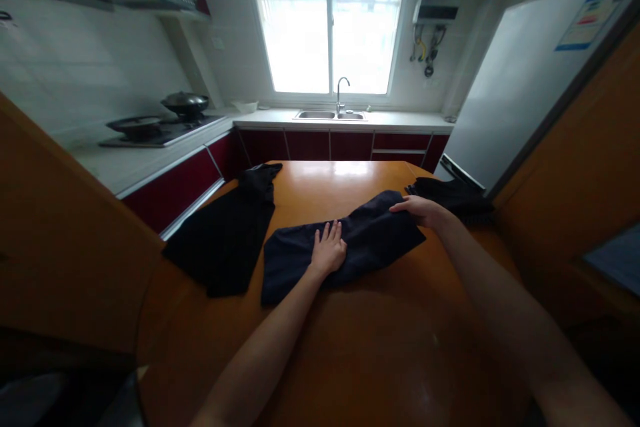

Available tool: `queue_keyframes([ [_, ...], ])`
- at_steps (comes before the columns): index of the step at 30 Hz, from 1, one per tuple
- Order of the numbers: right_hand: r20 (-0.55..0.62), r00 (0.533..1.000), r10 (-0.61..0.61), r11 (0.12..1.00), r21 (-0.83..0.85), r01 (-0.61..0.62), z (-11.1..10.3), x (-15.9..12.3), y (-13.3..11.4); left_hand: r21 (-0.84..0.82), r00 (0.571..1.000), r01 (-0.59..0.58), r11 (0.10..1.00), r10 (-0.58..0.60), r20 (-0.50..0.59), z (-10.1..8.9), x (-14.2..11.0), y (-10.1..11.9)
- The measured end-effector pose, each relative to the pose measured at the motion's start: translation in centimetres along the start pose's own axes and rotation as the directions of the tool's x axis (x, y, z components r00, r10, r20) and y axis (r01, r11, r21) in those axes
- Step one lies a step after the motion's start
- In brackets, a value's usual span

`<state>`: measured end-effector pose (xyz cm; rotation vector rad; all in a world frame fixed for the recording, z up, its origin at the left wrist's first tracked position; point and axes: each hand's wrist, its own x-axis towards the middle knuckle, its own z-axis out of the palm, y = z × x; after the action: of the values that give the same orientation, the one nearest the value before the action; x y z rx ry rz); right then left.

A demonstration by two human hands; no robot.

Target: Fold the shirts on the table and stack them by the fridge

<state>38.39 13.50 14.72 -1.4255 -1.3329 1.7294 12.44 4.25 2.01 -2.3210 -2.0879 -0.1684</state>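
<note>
A dark navy folded garment (pixel 370 240), perhaps trousers, lies across the middle of the wooden table (pixel 380 347). Pressed flat on its centre is my left hand (pixel 329 249), fingers spread. At the garment's far right end, my right hand (pixel 420 209) pinches the edge between thumb and fingers, and that end looks slightly raised. To the left lies a black garment (pixel 225 233), loosely spread with its narrow end toward the window. Dark folded clothes (pixel 450 195) sit in a pile at the table's right edge, beyond my right hand.
Past the table runs a white counter (pixel 400 121) with a sink (pixel 315 115) and faucet (pixel 340 95) under the window. A stove with a lidded pan (pixel 185 104) and another pan (pixel 134 125) is at left. A refrigerator (pixel 510 80) stands at right.
</note>
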Motion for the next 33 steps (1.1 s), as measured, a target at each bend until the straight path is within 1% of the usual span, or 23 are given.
queue_keyframes([
  [2, 0.023, 1.0, -0.009, 1.0, 0.005, 0.009, 0.3, -0.4, -0.6, -0.005, 1.0, -0.002, 1.0, 0.002, 0.01, -0.1, 0.1, -0.1],
  [7, 0.047, 0.998, -0.045, 0.999, 0.015, 0.044, 1.2, -0.7, -1.5, -0.055, 0.994, 0.007, 0.998, -0.001, 0.111, -1.0, 1.2, 0.0],
  [11, 0.036, 0.998, -0.051, 0.999, -0.002, 0.051, 1.7, -0.5, -1.6, -0.073, 0.995, 0.034, 0.997, -0.027, 0.091, -1.3, 2.3, 0.8],
  [14, 0.016, 0.999, -0.039, 0.999, -0.028, 0.04, 1.8, -0.3, -1.4, -0.084, 0.996, 0.047, 0.995, -0.041, 0.074, -1.3, 2.4, 1.4],
  [17, 0.003, 0.999, -0.041, 0.999, -0.025, 0.041, 1.7, -0.3, -1.2, -0.097, 0.997, 0.049, 0.994, -0.043, 0.066, -1.5, 1.5, 1.8],
  [20, 0.005, 0.999, -0.045, 0.999, -0.009, 0.045, 1.5, -0.5, -1.0, -0.1, 0.999, 0.036, 0.994, -0.032, 0.042, -1.4, -0.4, 2.6],
  [23, -0.002, 0.999, -0.049, 0.999, 0.0, 0.049, 1.6, -0.8, -0.8, -0.068, 1.0, 0.027, 0.997, -0.027, -0.003, -1.1, -2.1, 3.6],
  [25, -0.014, 0.999, -0.049, 0.999, 0.0, 0.049, 1.7, -1.0, -0.6, -0.042, 0.999, 0.03, 0.999, -0.03, -0.017, -0.9, -2.8, 4.1],
  [29, -0.028, 0.998, -0.048, 0.999, -0.014, 0.047, 1.7, -1.2, -0.5, -0.022, 0.999, 0.018, 1.0, -0.019, -0.037, -1.0, -3.4, 4.2],
  [31, -0.028, 0.998, -0.05, 0.999, -0.021, 0.049, 1.6, -1.3, -0.6, -0.012, 0.998, 0.011, 1.0, -0.012, -0.065, -0.8, -4.0, 4.2],
  [33, -0.027, 0.998, -0.052, 0.998, -0.024, 0.052, 1.7, -1.4, -0.6, -0.009, 0.997, 0.012, 1.0, -0.012, -0.071, -0.5, -4.8, 4.3],
])
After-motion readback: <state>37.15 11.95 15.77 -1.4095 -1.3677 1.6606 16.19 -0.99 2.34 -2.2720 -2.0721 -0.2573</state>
